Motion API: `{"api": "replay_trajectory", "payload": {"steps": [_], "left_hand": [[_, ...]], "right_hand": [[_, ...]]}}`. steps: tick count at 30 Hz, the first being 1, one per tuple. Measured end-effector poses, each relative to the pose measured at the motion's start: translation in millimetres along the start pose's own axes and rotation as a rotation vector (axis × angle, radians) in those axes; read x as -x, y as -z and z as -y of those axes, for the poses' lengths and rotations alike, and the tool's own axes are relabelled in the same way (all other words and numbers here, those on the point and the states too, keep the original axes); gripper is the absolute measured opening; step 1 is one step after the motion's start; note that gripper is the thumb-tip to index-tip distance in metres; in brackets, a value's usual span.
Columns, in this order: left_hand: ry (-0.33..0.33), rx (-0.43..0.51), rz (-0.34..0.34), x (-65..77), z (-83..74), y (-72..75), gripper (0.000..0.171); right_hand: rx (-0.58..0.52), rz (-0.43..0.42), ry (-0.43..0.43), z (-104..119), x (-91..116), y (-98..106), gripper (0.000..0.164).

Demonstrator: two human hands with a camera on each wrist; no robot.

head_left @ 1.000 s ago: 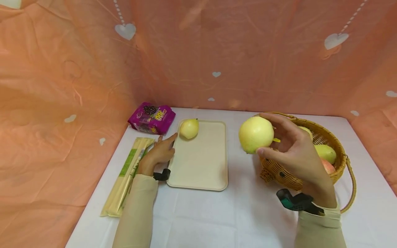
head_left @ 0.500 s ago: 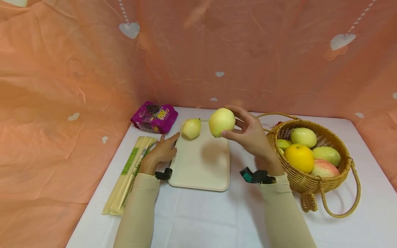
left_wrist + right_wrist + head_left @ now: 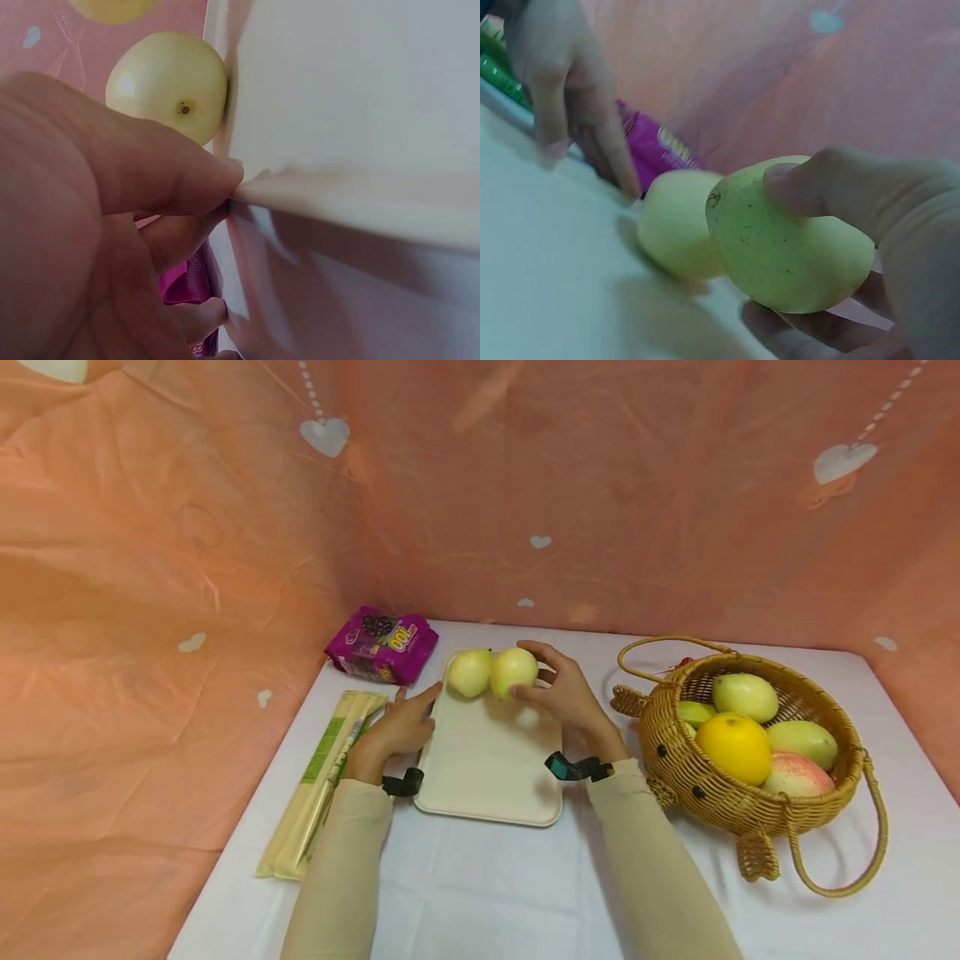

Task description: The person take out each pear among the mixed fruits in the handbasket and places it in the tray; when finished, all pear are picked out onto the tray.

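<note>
On the beige tray (image 3: 491,777) a pale yellow pear (image 3: 468,674) lies at the far left corner. My right hand (image 3: 566,693) holds a second pear (image 3: 513,672) beside it, low over the tray's far end. In the right wrist view the thumb lies on one side of this speckled pear (image 3: 787,247) and the fingers curl beneath. My left hand (image 3: 397,727) is at the tray's left edge. The left wrist view shows its thumb on top of the rim (image 3: 337,206) and the forefinger under it, pinching the edge.
Right of the tray stands a wicker basket (image 3: 720,814) with looped handles, holding an orange (image 3: 735,749), a peach (image 3: 798,775) and several green-yellow fruits. A purple snack packet (image 3: 382,645) lies back left, and a long noodle-like pack (image 3: 318,793) lies left of the tray.
My right hand has carried its pear left from above the basket and down to the tray, next to the first pear. My left hand has stayed at the tray's edge.
</note>
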State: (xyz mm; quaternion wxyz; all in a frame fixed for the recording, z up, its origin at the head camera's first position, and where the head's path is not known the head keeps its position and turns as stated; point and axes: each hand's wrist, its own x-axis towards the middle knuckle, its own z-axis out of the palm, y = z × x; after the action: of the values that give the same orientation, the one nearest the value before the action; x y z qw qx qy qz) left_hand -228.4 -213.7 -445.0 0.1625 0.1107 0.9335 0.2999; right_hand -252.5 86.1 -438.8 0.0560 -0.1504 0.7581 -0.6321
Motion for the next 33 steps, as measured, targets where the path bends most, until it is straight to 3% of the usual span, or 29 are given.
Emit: {"api": "replay_trajectory", "payload": {"steps": [9, 18, 28, 33], "left_hand": [[-0.01, -0.006, 0.002, -1.4, -2.1, -0.7, 0.072], [-0.014, -0.016, 0.003, 0.2, -2.8, 0.6, 0.071], [-0.032, -0.02, -0.009, 0.6, -3.8, 1.8, 0.072], [-0.009, -0.009, -0.002, 0.0, -2.7, 1.3, 0.072]], "right_hand": [[0.024, -0.034, -0.072, -24.6, -8.2, -5.4, 0.08], [0.094, -0.04, -0.035, -29.7, -19.5, -6.4, 0.079], [0.058, -0.043, -0.048, -36.3, -32.3, -9.6, 0.079], [0.058, -0.052, -0.069, -34.3, -29.4, -9.6, 0.079]]}}
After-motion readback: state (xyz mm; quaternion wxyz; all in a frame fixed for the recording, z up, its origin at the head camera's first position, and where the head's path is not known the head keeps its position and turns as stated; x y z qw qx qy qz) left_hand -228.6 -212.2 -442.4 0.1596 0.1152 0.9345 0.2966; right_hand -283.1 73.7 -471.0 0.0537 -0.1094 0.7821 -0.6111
